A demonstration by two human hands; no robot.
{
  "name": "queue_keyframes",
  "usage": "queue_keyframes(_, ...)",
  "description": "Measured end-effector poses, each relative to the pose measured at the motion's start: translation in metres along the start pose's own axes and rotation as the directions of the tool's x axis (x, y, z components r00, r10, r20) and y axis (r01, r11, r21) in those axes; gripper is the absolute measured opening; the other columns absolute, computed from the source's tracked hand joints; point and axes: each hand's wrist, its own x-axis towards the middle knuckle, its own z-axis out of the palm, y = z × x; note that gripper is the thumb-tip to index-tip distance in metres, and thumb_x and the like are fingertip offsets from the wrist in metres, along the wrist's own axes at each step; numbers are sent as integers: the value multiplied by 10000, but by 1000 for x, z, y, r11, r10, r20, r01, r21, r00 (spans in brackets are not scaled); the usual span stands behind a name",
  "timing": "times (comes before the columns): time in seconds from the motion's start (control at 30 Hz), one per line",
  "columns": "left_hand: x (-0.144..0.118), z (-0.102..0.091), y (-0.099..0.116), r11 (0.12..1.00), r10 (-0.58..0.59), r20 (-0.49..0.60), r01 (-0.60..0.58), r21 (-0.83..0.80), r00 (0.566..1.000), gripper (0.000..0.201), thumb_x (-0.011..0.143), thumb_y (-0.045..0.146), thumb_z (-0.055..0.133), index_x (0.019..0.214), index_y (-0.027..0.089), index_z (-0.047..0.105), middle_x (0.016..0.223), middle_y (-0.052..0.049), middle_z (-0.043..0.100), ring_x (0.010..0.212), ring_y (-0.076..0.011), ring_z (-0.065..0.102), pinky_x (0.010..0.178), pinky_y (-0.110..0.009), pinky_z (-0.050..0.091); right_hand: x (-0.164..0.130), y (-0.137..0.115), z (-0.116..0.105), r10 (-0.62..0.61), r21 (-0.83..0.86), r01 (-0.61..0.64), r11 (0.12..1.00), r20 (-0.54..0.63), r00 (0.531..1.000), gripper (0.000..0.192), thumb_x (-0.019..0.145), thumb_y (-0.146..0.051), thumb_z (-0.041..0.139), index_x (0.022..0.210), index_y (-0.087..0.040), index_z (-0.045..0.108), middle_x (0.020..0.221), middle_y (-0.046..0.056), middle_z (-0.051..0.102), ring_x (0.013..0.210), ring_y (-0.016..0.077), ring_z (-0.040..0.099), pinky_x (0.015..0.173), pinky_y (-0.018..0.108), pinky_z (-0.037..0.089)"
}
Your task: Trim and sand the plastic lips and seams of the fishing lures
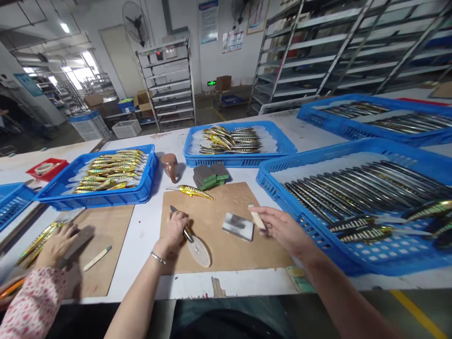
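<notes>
Brown board (pixel 226 245) carries my work: my left hand (pixel 175 229) presses closed on a lure (pixel 187 233) whose long axis runs diagonally, its clear lip toward me. My right hand (pixel 278 226) pinches a small stick (pixel 256 217) just right of the sanding block (pixel 238 226), so the lure lies leftward, nearer my left.

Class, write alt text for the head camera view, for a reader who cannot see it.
A person's left hand presses a fishing lure onto a brown board, while the right hand holds a small stick near a grey sanding block. Blue trays of lures surround them; a co-worker's hand works alongside.
</notes>
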Motion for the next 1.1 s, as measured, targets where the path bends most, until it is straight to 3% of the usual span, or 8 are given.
queue_keyframes(0.13, -1, 5, -1, 1000, -4, -8, 4, 19, 1000, 99, 935, 186, 606, 932, 238, 690, 1107, -92, 660, 1170, -269, 522, 1110, -463, 328, -20, -8, 52, -102, 258, 41, 965, 229, 968, 539, 766, -485, 840, 1202, -195, 712, 1100, 123, 770, 1025, 264, 723, 740, 310, 575)
queue_keyframes(0.27, -1, 6, 0, 999, -9, -1, 9, 43, 1000, 104, 941, 183, 606, 938, 242, 692, 1095, -85, 654, 1163, -264, 526, 1116, -468, 329, -23, 12, 101, -134, 246, 85, 966, 187, 973, 501, 761, -625, 820, 989, -191, 717, 790, 44, 725, 674, 183, 652, 606, 298, 528)
queue_keyframes(0.37, 0, 2, 4, 998, -13, 19, 12, 59, 1000, 113, 912, 156, 617, 923, 239, 692, 1087, -83, 653, 1159, -266, 527, 1113, -476, 331, -19, 34, 121, -242, 49, 238, 970, 72, 968, 445, 884, -641, 680, 765, -212, 670, 730, 37, 655, 667, 175, 597, 624, 303, 505)
queue_keyframes(0.43, 1, -1, 7, 998, -17, 39, 14, 68, 999, 132, 882, 125, 621, 908, 235, 689, 1073, -79, 654, 1138, -267, 532, 1106, -486, 334, -16, 46, 125, -348, -120, 350, 929, 38, 937, 436, 918, -586, 635, 674, -224, 619, 768, 54, 648, 699, 180, 589, 652, 307, 498)
queue_keyframes(0.53, 2, -7, 12, 997, -22, 73, 16, 78, 997, 170, 834, 74, 621, 888, 225, 679, 1065, -78, 655, 1123, -270, 539, 1092, -501, 340, -8, 57, 125, -395, -243, 421, 874, 151, 906, 374, 907, -501, 622, 648, -234, 584, 741, 53, 640, 702, 194, 600, 678, 321, 497)
queue_keyframes(0.77, 1, -14, 19, 997, -26, 97, 18, 81, 995, 163, 808, 79, 653, 900, 212, 669, 1113, -86, 651, 1144, -279, 541, 1096, -512, 338, 6, 36, 144, -313, -164, 359, 919, 248, 917, 174, 978, -375, 503, 942, -226, 586, 769, 28, 723, 666, 186, 705, 590, 263, 510)
queue_keyframes(0.93, -1, -16, 21, 997, -21, 94, 14, 80, 995, 169, 810, 81, 639, 914, 210, 673, 1124, -85, 658, 1164, -278, 542, 1107, -510, 346, 10, 17, 157, -377, -271, 461, 845, 311, 872, 168, 910, -260, 616, 759, -229, 547, 723, 14, 665, 679, 179, 642, 663, 279, 463)
queue_keyframes(1.1, -2, -13, 20, 998, -19, 84, 13, 69, 996, 175, 814, 90, 642, 927, 219, 679, 1157, -80, 663, 1187, -272, 541, 1135, -508, 338, 14, 13, 156, -409, -321, 528, 786, 371, 834, 107, 922, -207, 608, 817, -217, 594, 864, 40, 684, 825, 195, 639, 765, 291, 450)
